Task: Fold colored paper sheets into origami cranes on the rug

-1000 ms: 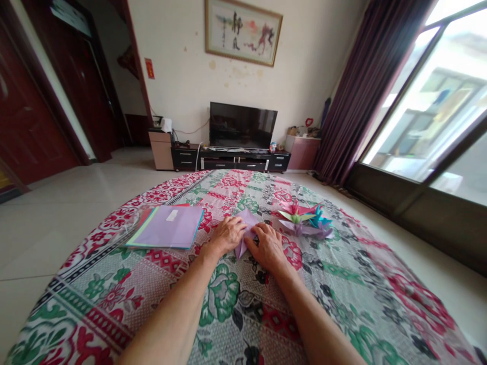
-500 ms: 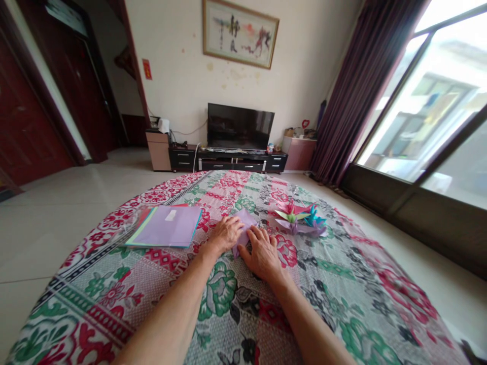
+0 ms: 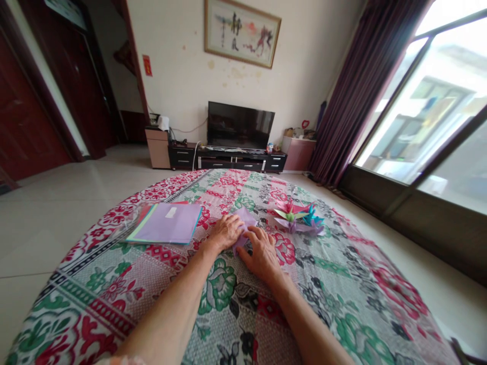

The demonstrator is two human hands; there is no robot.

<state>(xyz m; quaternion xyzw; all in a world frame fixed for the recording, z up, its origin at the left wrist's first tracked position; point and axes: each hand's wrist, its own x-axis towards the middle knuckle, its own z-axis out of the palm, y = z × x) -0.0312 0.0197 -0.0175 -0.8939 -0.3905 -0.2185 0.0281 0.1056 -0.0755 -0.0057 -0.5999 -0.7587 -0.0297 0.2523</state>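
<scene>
A folded piece of purple origami paper (image 3: 247,217) lies on the patterned tablecloth, its far corner pointing away from me. My left hand (image 3: 227,230) rests over its left side, fingers together and pressing it down. From the right, my right hand (image 3: 261,251) grips the near part, index finger on the paper and thumb at the lower tip (image 3: 235,249). My fingers hide much of the folds. To the right sit several folded paper cranes: a red one (image 3: 291,207), a green one (image 3: 289,216), a blue one (image 3: 310,215) and purple ones (image 3: 314,229).
A clear packet of coloured paper sheets (image 3: 167,228), purple on top, lies left of my hands. The floral tablecloth (image 3: 323,294) covers a round table. Beyond stand a television (image 3: 240,126) on a low cabinet (image 3: 228,165), and a window (image 3: 418,116) on the right.
My right hand's fingers have bent and shifted slightly on the purple paper. My left hand stays pressed on it. The view has tilted a little.
</scene>
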